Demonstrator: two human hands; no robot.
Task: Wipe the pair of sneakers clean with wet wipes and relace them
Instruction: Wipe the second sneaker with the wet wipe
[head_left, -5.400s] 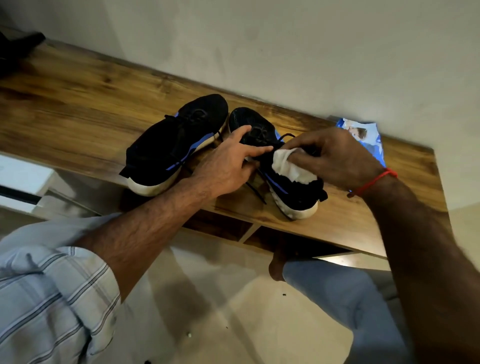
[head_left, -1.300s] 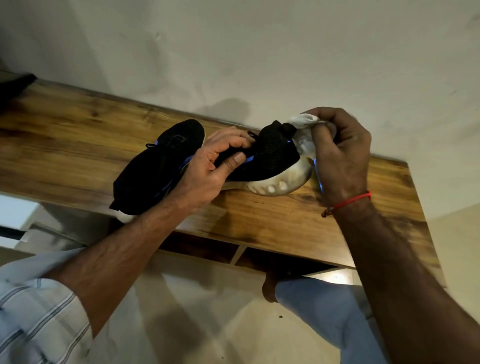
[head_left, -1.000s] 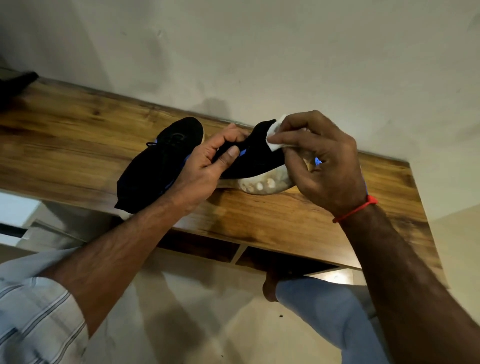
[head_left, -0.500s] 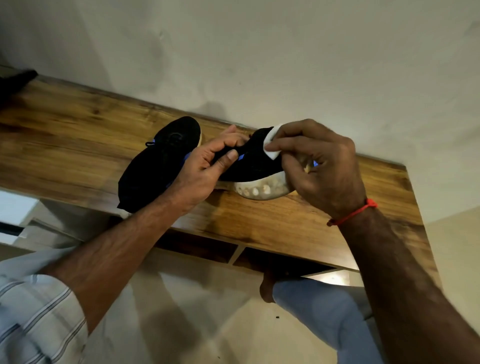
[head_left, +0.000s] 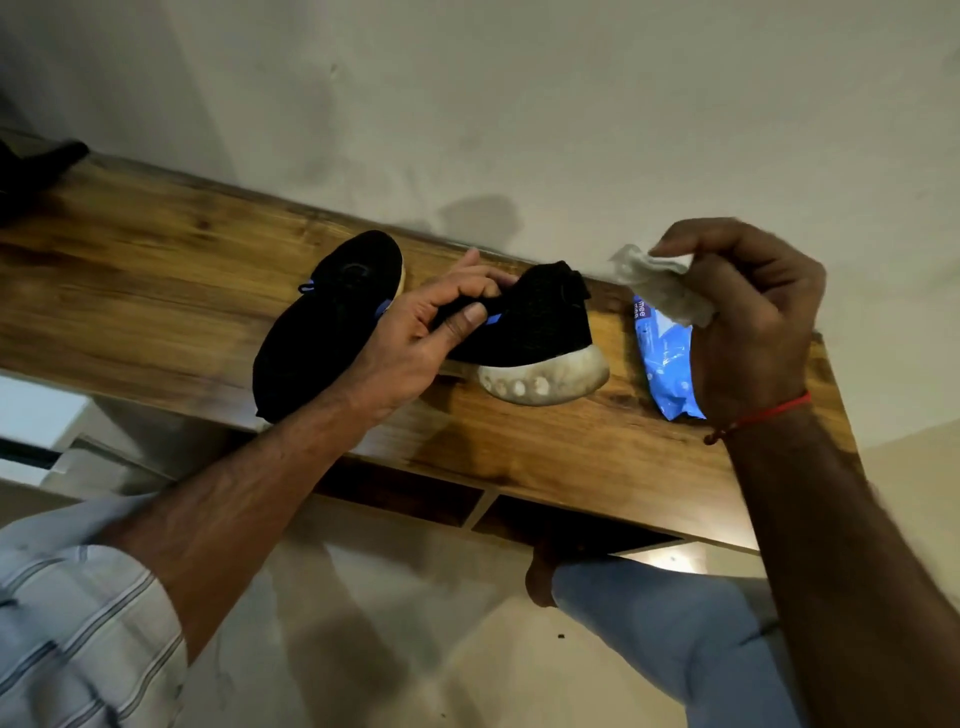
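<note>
Two black sneakers with blue accents and white soles are on the wooden shelf top (head_left: 156, 291). The left sneaker (head_left: 327, 322) lies flat. My left hand (head_left: 421, 343) grips the right sneaker (head_left: 535, 322) by its upper, tipped on its side so the dirty white heel sole (head_left: 545, 376) faces me. My right hand (head_left: 748, 322) is lifted off to the right of that shoe and pinches a crumpled white wet wipe (head_left: 660, 286). Under that hand lies the blue wet-wipe pack (head_left: 665, 358).
A pale wall rises directly behind the shelf. A dark object (head_left: 36, 166) sits at the shelf's far left end. Open compartments (head_left: 467, 506) show under the top. My knee in light trousers (head_left: 654, 618) is below the front edge, above a pale floor.
My right hand has pulled the wipe away from the sneaker's heel, moving right and up, which uncovers the blue pack. My left hand keeps holding the tipped sneaker.
</note>
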